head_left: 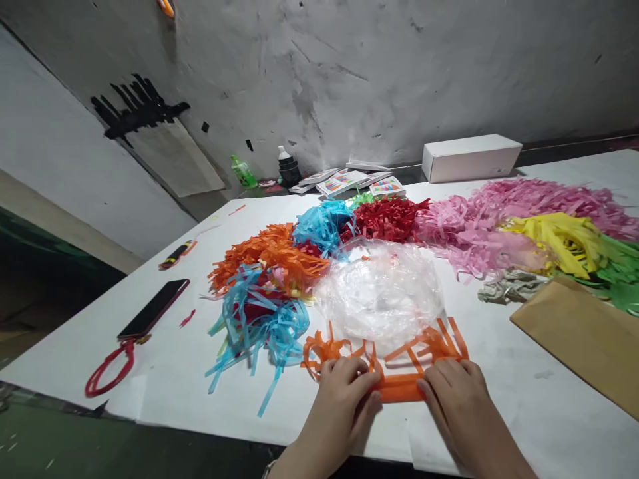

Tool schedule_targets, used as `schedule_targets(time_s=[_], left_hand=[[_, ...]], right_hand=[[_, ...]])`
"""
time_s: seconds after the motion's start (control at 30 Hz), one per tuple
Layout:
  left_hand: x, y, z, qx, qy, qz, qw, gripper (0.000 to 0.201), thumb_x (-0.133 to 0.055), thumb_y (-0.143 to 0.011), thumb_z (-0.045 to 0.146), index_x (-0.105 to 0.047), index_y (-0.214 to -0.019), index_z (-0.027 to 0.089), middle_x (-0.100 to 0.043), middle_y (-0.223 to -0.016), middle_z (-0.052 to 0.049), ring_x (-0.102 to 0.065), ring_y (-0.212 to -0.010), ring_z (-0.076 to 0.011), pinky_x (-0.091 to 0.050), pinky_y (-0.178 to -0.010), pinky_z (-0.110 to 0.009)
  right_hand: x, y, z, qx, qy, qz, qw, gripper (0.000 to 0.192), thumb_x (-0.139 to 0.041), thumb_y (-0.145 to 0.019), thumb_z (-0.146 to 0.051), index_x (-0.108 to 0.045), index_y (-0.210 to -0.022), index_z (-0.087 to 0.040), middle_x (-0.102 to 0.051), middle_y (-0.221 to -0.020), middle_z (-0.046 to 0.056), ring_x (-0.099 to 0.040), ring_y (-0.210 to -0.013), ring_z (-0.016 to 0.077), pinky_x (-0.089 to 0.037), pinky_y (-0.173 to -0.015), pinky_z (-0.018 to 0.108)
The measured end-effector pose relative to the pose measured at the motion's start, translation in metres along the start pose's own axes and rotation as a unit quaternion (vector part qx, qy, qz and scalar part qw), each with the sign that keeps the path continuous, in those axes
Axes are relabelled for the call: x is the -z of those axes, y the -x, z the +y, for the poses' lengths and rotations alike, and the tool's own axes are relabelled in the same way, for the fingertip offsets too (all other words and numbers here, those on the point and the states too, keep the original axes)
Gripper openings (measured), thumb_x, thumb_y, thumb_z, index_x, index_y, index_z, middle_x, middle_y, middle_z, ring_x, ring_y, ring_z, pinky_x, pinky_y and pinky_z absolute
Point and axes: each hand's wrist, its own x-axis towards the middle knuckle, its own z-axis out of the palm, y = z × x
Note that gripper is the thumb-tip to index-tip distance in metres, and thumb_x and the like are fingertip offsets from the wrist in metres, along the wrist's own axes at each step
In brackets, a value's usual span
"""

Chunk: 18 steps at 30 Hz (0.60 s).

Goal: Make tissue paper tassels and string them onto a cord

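Note:
An orange fringed paper strip (399, 387) lies flat on the white table (524, 406) near its front edge, its cut fringes (424, 342) spreading away from me. My left hand (344, 389) pinches the folded band at its left end. My right hand (456, 392) presses and grips the band's right end. Just beyond the fringes sits a crumpled clear plastic bag (382, 293).
Heaps of cut tissue fringe cover the table: blue (259, 319), orange (269, 259), red (387, 218), pink (499, 226), yellow (564, 239), green (622, 273). A brown envelope (584, 336) lies right. A phone (154, 307) with red strap (107, 369) lies left. White box (469, 157) and bottles (288, 166) stand at the back.

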Motion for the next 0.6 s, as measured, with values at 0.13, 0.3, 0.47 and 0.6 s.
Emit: schedule_targets(time_s=[0.13, 0.3, 0.47, 0.6], left_hand=[[-0.001, 0.0, -0.012, 0.042, -0.066, 0.01, 0.997, 0.04, -0.07, -0.086, 0.038, -0.062, -0.123, 0.023, -0.065, -0.105, -0.008, -0.059, -0.093, -0.0284, -0.042, -0.085, -0.045], [0.002, -0.001, -0.009, 0.066, -0.136, 0.106, 0.983, 0.057, -0.066, -0.089, 0.041, -0.048, -0.139, 0.02, -0.061, -0.125, -0.016, -0.055, -0.114, -0.0357, -0.036, -0.098, -0.054], [0.004, -0.003, 0.014, -0.093, -0.001, -0.027, 0.995, 0.042, -0.062, -0.093, 0.038, -0.053, -0.131, 0.022, -0.067, -0.12, -0.01, -0.059, -0.107, -0.0268, -0.04, -0.101, -0.044], [0.004, -0.009, -0.008, -0.018, -0.066, 0.003, 0.998, 0.037, -0.061, -0.093, 0.042, -0.06, -0.124, 0.022, -0.07, -0.121, -0.01, -0.06, -0.109, -0.0305, -0.038, -0.103, -0.053]], right_hand=[[0.0, 0.013, 0.001, -0.005, -0.058, 0.032, 0.998, 0.031, -0.037, -0.101, -0.017, -0.057, -0.079, -0.021, -0.055, -0.07, 0.0, -0.05, -0.073, 0.0189, -0.032, -0.083, 0.036], [0.001, 0.015, 0.001, -0.004, -0.032, 0.003, 0.999, 0.026, -0.04, -0.1, -0.016, -0.058, -0.081, -0.021, -0.057, -0.073, 0.0, -0.055, -0.074, 0.0191, -0.032, -0.086, 0.036], [0.003, 0.014, 0.0, 0.007, -0.038, 0.011, 0.999, 0.028, -0.039, -0.1, -0.018, -0.057, -0.08, -0.021, -0.056, -0.071, 0.0, -0.055, -0.073, 0.0191, -0.032, -0.084, 0.036], [0.003, 0.015, 0.0, -0.002, -0.047, 0.01, 0.999, 0.027, -0.04, -0.1, -0.016, -0.057, -0.08, -0.021, -0.056, -0.072, 0.001, -0.053, -0.074, 0.0193, -0.032, -0.085, 0.037]])
